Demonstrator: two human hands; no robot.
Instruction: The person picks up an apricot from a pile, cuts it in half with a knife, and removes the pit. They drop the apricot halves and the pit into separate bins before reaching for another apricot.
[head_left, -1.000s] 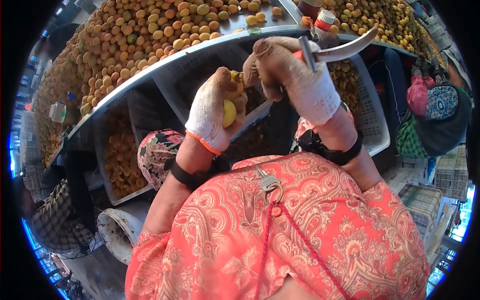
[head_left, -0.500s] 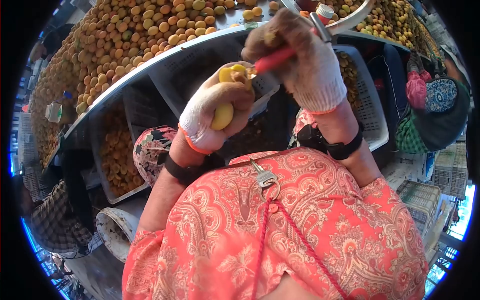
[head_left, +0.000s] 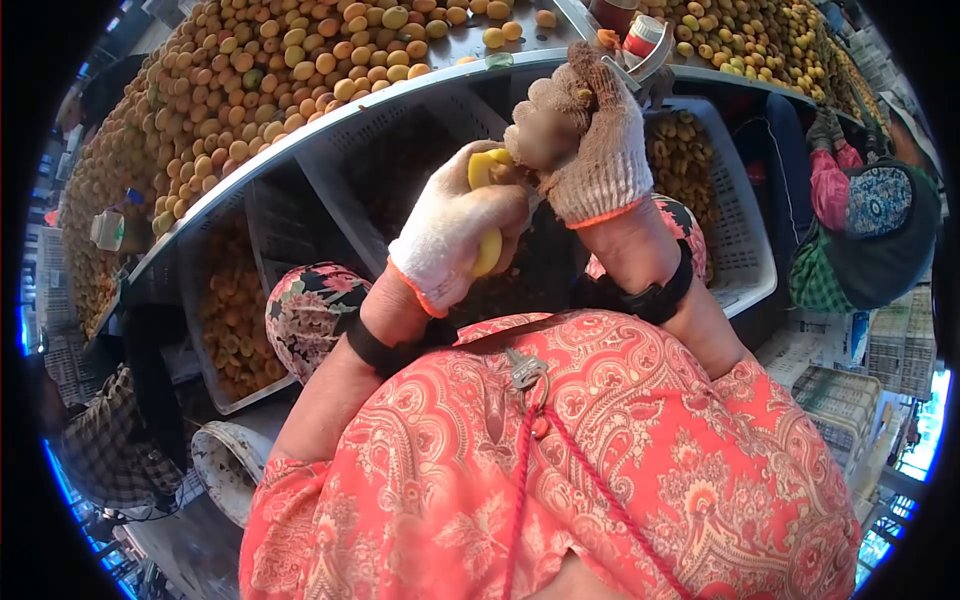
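My left hand (head_left: 462,225), in a white knitted glove, is closed around yellow apricot pieces. One apricot piece (head_left: 484,168) shows above the thumb and another yellow apricot (head_left: 487,252) pokes out below the fingers. Just to its right, my right hand (head_left: 583,135) is balled in a dirt-stained glove, its knuckles close to the fruit. The red-handled tool seen in that fist half a second ago is hidden by the fingers now. Whether the tool touches the fruit cannot be made out.
Whole apricots (head_left: 330,62) are heaped on the table beyond a pale rim (head_left: 330,108). Crates under it hold apricot pieces, one at left (head_left: 238,310) and one at right (head_left: 680,150). A white bucket (head_left: 222,470) stands lower left. Another person (head_left: 870,230) sits at right.
My left hand has moved right and slightly up with the apricot. My right hand has shifted left and turned, so the red handle no longer shows.
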